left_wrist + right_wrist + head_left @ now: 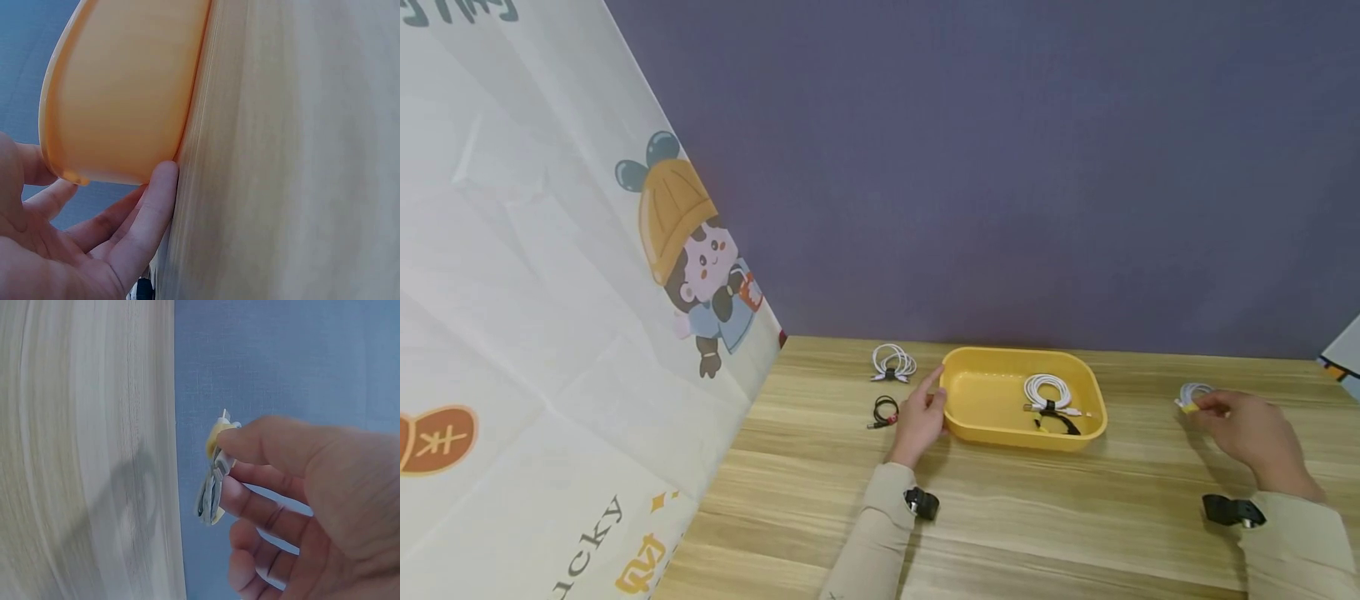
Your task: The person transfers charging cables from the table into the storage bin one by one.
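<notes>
My right hand (pixel 1255 433) pinches a small coiled white cable (pixel 211 494) with a yellow tie between thumb and fingers. The right wrist view shows the cable raised off the wooden table, its plug pointing up. At the left end of a yellow plastic tray (pixel 1015 437), my left hand (pixel 919 425) touches the wall with loosely extended fingers. In the left wrist view those fingertips lie against the tray's end, low by the table and up at the rim. Inside the tray's right half lie a coiled white cable (pixel 1030 390) with a black tie and a short black cable (pixel 1070 425).
Left of the tray, a coiled white cable (pixel 904 357) with a black tie lies behind a small coiled black cable (pixel 877 410). A dark blue panel (pixel 1000 167) rises along the table's (pixel 1037 517) back edge. A white printed sheet (pixel 550 250) stands at the left.
</notes>
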Demonstrator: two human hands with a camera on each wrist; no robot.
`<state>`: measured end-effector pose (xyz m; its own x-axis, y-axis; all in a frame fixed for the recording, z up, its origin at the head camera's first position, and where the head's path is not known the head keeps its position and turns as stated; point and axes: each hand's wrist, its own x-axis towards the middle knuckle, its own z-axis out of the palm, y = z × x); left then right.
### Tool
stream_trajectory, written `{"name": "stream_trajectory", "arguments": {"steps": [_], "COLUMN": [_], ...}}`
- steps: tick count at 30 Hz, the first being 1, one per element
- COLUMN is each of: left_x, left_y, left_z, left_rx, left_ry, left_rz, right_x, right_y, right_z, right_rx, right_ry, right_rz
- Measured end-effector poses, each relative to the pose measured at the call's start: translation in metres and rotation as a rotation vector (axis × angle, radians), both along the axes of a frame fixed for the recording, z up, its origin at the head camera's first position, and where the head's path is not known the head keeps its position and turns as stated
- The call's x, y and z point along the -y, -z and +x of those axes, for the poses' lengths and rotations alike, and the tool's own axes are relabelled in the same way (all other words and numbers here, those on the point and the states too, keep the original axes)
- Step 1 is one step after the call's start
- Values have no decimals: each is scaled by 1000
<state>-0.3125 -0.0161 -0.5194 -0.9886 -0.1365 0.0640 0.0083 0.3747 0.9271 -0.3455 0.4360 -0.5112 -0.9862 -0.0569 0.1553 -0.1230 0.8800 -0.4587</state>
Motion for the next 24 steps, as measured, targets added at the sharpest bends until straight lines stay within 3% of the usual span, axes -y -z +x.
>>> {"name": "stream_trajectory", "arguments": {"steps": [24], "left_x": [-1], "left_y": [4], "left_z": [-3], "left_rx": [-3], "left_ry": [2], "left_rz": [12], "right_x": [5], "right_y": [-1], "right_z": [-4], "right_rx": [-13], "right_ry": [-84], "right_rz": [5]}}
